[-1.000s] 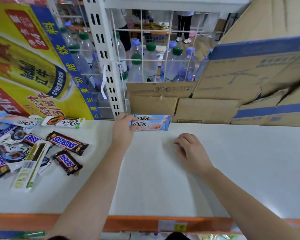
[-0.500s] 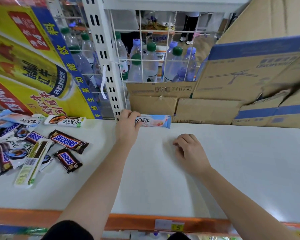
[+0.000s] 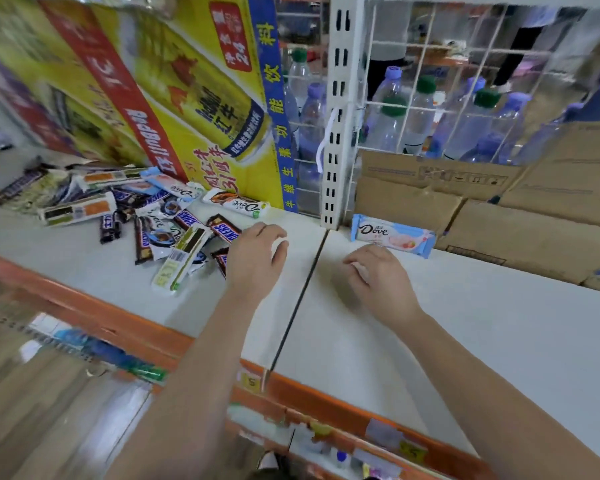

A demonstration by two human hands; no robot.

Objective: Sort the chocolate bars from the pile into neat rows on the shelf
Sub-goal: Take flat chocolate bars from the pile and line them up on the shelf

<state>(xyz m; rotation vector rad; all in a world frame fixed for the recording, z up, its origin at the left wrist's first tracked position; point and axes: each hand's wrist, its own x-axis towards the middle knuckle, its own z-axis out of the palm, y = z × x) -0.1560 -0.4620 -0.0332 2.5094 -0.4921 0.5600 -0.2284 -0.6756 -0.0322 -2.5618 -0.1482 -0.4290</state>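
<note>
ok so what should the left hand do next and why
Probably close on a bar at the pile's near edge. The left hand hovers empty over the Snickers bars, only one blue Dove bar lies by the cardboard boxes, and the right hand rests empty on the shelf.

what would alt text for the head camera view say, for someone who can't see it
Two bare hands hover over a white shelf: the left hand reaches toward a jumbled pile of chocolate bars, the right hand rests empty near a single pale blue Dove bar lying alone by cardboard boxes. Water bottles stand behind a wire grid.
</note>
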